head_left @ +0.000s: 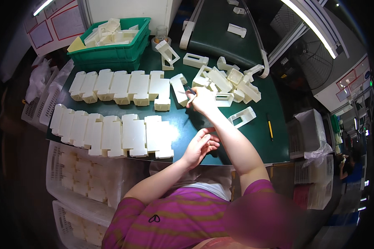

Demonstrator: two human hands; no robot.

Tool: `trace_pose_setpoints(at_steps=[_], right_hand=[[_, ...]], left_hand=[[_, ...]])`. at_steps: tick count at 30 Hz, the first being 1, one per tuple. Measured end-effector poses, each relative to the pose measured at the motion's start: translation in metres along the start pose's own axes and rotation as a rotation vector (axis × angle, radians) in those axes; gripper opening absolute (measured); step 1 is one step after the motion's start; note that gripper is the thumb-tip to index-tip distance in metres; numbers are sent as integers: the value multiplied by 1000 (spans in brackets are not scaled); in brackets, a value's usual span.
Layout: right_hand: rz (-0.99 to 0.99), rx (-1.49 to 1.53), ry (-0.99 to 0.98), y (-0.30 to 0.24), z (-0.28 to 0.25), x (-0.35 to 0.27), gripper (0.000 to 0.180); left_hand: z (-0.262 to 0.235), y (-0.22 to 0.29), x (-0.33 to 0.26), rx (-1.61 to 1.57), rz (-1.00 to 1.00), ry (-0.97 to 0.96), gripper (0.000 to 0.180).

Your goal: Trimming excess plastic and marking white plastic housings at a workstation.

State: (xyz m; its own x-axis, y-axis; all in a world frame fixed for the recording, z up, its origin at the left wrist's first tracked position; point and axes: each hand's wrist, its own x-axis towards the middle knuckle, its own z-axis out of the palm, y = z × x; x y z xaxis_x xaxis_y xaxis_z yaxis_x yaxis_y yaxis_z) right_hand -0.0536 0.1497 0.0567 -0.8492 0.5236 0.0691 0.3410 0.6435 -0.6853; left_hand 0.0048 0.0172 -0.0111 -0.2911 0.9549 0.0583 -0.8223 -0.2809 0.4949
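Note:
In my right hand [202, 101], closed over the table, is a slim tool with a dark part; my fingers hide most of it. Just left of that hand, a cream plastic housing [179, 90] stands apart from the rows; whether the hand touches it I cannot tell. My left hand [200, 147] hovers near the table's front edge, palm turned inward, fingers loosely curved and apart, with nothing visible in it. Right of my right hand lies a jumbled pile of cream plastic housings [220, 79]. One more loose housing [242, 117] rests beside my right forearm.
Two rows of housings, a back row [120, 86] and a front row [112, 133], line the green table's left. Behind are a green crate [108, 56] of parts and a conveyor belt [214, 29]. A yellow-and-black pen-like tool [270, 129] lies right. Filled bins [54, 174] stand below left.

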Motion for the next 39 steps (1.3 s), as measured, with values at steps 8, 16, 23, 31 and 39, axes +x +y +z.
trace_pose_setpoints(at_steps=[8,16,23,31,39], right_hand=[[-133,-225,431,29,-59,-93,20],[-154,-82,425,82,-60,-160,19],[-349,68,143,50,-57,-204,31],[76,364,304,54,-64,-220,35],[-34,237,351,51,-62,-208,37]], left_hand=[[9,9,-4,97,-31,5,32],[13,9,1,112,-66,102,42],[9,9,17,-167,-290,-62,54],[10,11,11,-283,-243,-26,69],[11,11,12,-267,-235,-6,69]])
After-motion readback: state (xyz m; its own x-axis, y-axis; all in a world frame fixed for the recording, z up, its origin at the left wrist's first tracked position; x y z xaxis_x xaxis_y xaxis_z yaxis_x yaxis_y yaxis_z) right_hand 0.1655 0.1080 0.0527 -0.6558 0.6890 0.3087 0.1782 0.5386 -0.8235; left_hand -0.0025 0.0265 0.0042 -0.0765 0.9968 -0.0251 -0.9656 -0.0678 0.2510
